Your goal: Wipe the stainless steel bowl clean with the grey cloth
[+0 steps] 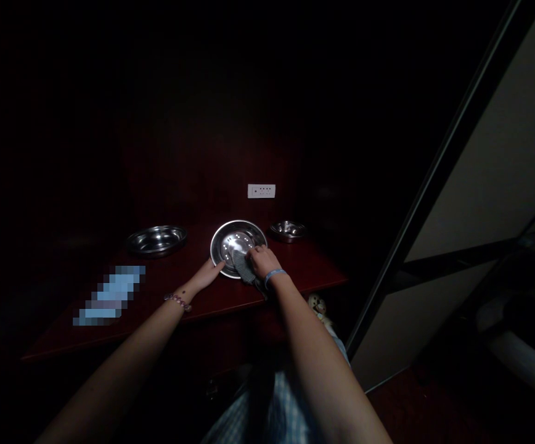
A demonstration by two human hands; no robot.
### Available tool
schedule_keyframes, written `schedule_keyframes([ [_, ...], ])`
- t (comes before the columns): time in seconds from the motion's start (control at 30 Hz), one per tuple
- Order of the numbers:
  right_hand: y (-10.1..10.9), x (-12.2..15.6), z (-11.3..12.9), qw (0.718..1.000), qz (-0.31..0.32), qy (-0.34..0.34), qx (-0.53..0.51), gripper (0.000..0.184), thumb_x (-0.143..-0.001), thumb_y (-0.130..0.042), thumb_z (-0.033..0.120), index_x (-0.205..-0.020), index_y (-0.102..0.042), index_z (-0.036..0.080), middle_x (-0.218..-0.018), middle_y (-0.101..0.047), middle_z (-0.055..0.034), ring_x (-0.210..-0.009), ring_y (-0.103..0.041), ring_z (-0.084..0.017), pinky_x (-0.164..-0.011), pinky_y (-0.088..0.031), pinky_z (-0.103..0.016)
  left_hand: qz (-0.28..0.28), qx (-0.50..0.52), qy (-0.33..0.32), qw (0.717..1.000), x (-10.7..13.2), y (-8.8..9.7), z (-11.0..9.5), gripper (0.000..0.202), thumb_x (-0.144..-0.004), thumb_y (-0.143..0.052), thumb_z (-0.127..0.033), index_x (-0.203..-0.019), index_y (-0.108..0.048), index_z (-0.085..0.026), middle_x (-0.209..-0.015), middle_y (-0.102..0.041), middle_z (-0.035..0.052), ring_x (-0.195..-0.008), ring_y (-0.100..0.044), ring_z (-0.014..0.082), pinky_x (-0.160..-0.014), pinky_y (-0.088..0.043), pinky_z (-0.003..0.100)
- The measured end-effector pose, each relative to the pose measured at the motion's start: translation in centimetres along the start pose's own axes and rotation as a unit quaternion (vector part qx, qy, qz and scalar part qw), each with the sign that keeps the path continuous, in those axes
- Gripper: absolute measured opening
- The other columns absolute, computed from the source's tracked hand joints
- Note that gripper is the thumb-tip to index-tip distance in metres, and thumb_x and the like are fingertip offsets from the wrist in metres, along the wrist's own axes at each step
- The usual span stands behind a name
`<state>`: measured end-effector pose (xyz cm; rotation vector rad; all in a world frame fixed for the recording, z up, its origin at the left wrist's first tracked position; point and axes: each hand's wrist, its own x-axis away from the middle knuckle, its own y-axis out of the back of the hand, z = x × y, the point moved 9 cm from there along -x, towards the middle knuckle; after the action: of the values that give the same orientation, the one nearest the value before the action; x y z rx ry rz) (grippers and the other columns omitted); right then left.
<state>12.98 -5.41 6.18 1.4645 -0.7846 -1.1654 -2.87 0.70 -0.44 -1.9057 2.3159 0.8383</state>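
Room: tabletop [304, 268] open between steel bowl [236, 242] at centre and left dish [156, 240]; right dish [287, 230] just beyond bowl's right rim | Hands: left hand [209, 271] partly curled, thumb over near-left rim; right hand [264, 261] closed on grey cloth [243, 265] inside bowl | Bowl: round, tilted, mouth facing near side

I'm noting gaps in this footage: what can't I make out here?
All in the head view:
Left hand: far side hidden by the steel bowl.
Grey cloth: partly covered by the right hand.
Blue patch on the table: masked by pixelation.
Wall socket: hole shapes too small to tell.
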Motion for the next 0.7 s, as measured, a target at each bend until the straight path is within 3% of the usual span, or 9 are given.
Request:
schedule_keyframes([
  [0.7,0.16,-0.18,0.01,1.0,-0.024,0.003,0.016,0.029,-0.09,-0.047,0.009,-0.118,-0.058,0.013,-0.12,-0.062,-0.0164,-0.115,-0.049,-0.026,-0.094,-0.042,-0.037,0.004,0.011,-0.007,1.0,-0.05,-0.14,0.2,0.067,-0.082,-0.055,-0.06,-0.127,-0.058,-0.011,-0.138,-0.061,0.0201,-0.133,-0.052,0.0345,-0.118,-0.032,0.051],
])
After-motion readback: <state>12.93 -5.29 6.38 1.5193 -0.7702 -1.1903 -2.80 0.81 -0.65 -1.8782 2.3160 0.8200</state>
